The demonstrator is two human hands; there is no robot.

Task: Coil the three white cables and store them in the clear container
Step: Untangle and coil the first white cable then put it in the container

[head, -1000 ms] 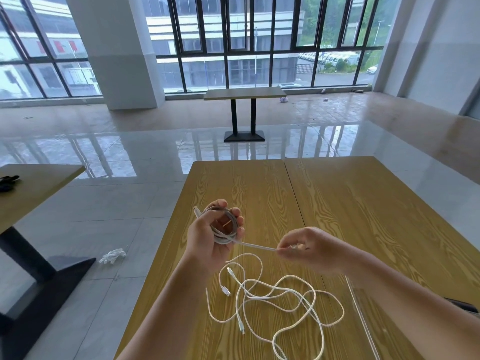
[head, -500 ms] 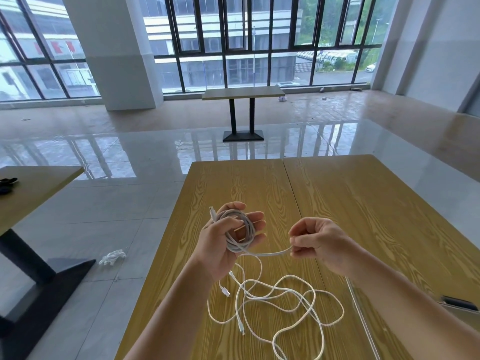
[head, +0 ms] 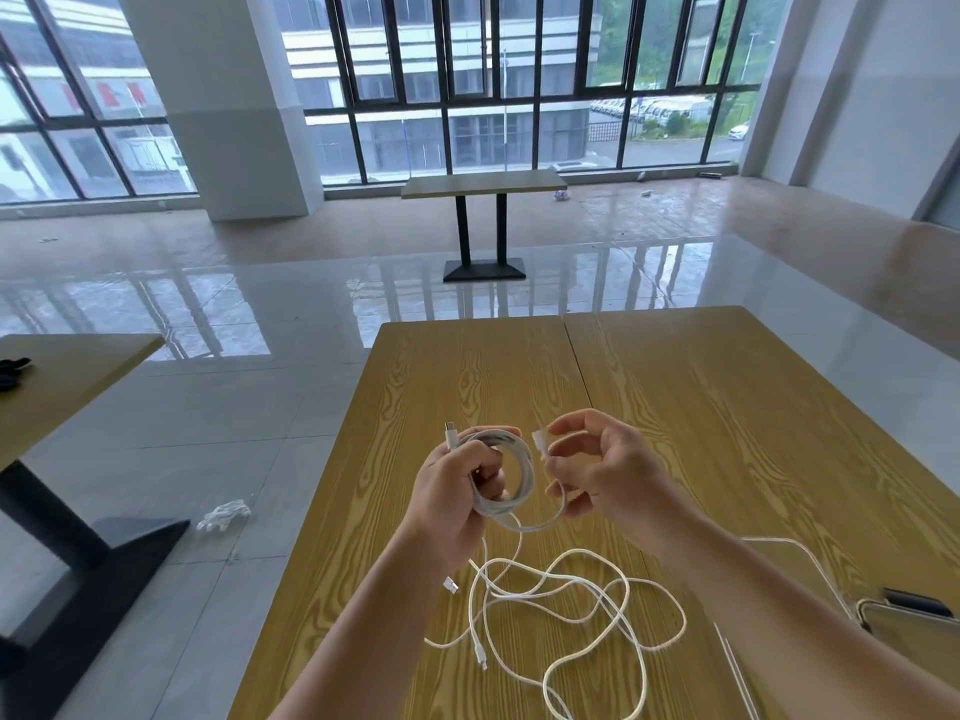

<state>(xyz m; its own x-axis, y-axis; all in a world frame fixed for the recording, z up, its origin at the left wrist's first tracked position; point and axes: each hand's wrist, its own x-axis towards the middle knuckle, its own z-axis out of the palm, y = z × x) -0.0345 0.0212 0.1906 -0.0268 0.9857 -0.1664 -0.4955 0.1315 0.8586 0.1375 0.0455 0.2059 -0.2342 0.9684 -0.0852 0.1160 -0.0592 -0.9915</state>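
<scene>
No writing or brand can be read anywhere on the cables or the worktop (head: 727,407). The left hand (head: 457,491) is raised above the wood-grain worktop with its fingers (head: 485,467) curled through a coiled white cable (head: 511,478), one plug (head: 451,433) standing up past the thumb, while the right hand (head: 605,470) beside it pinches the cable's other plug end (head: 539,439) between thumb and forefinger, the remaining fingers loosely bent. Below the hands two loose white cables (head: 571,600) lie tangled on the worktop, and the clear container (head: 914,634) sits at the right edge, partly out of view.
</scene>
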